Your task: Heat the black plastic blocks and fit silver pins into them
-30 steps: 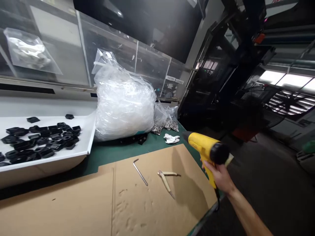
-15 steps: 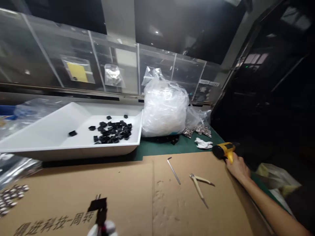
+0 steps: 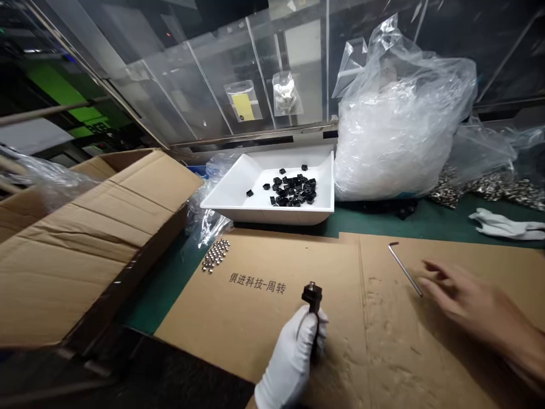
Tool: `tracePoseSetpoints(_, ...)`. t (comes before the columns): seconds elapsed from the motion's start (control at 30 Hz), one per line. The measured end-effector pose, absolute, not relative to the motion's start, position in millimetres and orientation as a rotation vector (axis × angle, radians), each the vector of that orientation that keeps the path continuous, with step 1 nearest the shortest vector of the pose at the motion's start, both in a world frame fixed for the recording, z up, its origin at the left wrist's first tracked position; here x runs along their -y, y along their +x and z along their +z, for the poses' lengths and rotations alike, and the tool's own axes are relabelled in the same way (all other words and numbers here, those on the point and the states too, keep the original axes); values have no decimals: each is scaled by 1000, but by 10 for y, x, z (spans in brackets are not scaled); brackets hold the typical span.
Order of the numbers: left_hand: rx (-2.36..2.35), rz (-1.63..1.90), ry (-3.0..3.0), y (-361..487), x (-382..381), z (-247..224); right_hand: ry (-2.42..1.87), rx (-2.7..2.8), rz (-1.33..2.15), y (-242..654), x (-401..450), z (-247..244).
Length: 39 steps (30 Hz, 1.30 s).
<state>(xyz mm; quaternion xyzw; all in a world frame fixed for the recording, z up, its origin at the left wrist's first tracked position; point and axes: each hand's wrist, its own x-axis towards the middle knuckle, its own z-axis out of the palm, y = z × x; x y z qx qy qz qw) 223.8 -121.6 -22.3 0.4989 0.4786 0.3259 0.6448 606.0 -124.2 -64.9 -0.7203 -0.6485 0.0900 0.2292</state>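
Head camera, read as a dial about its centre: at 6 o'clock the white-gloved left hand (image 3: 289, 352) is closed around a dark part (image 3: 313, 293), held roughly upright over the cardboard sheet (image 3: 238, 324), a small metal tip showing at its top. At 4 o'clock the bare right hand (image 3: 468, 301) is blurred, its fingers bent near the hex key (image 3: 405, 270); whether it grips anything I cannot tell. Near dead centre stands a white tray (image 3: 266, 215) with a heap of black pieces (image 3: 293, 190); at 8, small metal pieces (image 3: 216, 254) lie near the sheet's edge. A big plastic-wrapped bundle (image 3: 395, 136) stands at 2 o'clock, a loose white glove (image 3: 506, 225) lies at 3, and a cardboard box (image 3: 89, 238) sits at 9
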Motion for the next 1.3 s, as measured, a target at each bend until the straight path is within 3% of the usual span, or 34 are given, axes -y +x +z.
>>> tracePoseSetpoints(0.2, -1484, 652, 2166, 1881, 1076, -350, -2131, 1975, 278, 5538, 533, -652)
tracePoseSetpoints(0.37, -1646, 284, 2726, 1727, 935, -502, -2287, 1969, 370, 5551, 407, -536)
tracePoseSetpoints(0.73, -1579, 207, 2742, 1712, 892, -582, -2279, 1729, 485, 5230, 1101, -349)
tracePoseSetpoints(0.97, -1547, 239, 2703, 1703, 886, -576, -1579, 1023, 1449, 4431, 1696, -304)
tracePoseSetpoints(1.3, -1481, 335, 2687, 1682, 896, -590, -1458, 881, 1601, 4160, 1697, -402)
